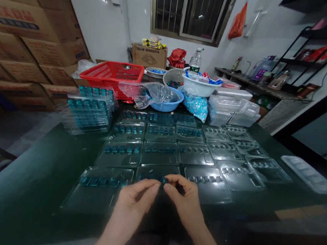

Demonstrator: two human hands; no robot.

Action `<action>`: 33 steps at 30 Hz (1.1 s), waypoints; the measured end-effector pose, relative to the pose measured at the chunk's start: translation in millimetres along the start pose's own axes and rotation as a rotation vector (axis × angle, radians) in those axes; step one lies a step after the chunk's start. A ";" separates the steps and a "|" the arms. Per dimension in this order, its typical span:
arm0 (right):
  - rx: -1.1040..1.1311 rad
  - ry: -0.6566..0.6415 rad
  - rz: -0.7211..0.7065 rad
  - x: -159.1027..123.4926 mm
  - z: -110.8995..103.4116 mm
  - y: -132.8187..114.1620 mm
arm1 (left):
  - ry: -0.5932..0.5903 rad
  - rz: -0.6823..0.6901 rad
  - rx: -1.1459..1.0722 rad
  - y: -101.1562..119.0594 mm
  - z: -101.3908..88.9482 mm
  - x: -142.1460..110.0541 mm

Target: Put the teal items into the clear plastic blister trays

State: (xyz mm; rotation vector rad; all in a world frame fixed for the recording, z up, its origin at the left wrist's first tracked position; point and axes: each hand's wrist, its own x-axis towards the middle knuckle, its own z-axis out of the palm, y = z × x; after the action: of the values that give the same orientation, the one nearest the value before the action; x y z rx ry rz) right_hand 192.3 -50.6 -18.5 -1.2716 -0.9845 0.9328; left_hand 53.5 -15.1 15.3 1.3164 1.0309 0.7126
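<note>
Both my hands are over a clear plastic blister tray (173, 171) near the front of the green table. My right hand (184, 197) pinches a small dark teal piece (164, 180) between thumb and fingers. Just to its left, my left hand (137, 198) is closed in a pinch, and whatever its fingertips hold is hidden. The tray's near side is covered by my hands. To the left lies another clear tray (86, 200) with a row of teal pieces (100, 182). On the right is a clear tray (217, 191) whose row of moulded pockets looks colourless.
More clear trays (160, 158) lie in rows across the table (37, 172). Stacked filled trays (89, 111) stand at the left. Behind are a red basket (113, 71), a blue basin (166, 106), a bag of teal pieces (195, 105) and stacked clear boxes (220, 105).
</note>
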 end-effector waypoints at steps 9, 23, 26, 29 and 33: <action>-0.341 0.017 -0.353 -8.5 5.9 1.5 | -0.172 -0.201 -0.363 -8.4 2.3 10.2; -0.421 -0.060 -0.389 -7.8 -7.9 -0.8 | -0.275 -0.279 -0.460 -15.9 9.8 15.3; -0.450 0.032 -0.322 8.1 -22.9 -2.1 | -0.210 -0.333 -0.533 -7.2 7.3 18.0; -0.587 0.170 -0.279 45.9 -54.2 1.7 | -0.024 -0.449 -0.566 1.1 -0.3 20.9; -0.744 0.209 -0.262 107.3 -98.0 15.0 | 0.086 -0.475 -0.614 4.5 -14.1 21.0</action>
State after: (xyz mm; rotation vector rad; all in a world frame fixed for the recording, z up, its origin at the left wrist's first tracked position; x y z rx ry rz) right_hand 319.0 21.3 -30.2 -1.7494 -1.3485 0.2075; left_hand 49.9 10.3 16.3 0.4895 1.0306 0.6483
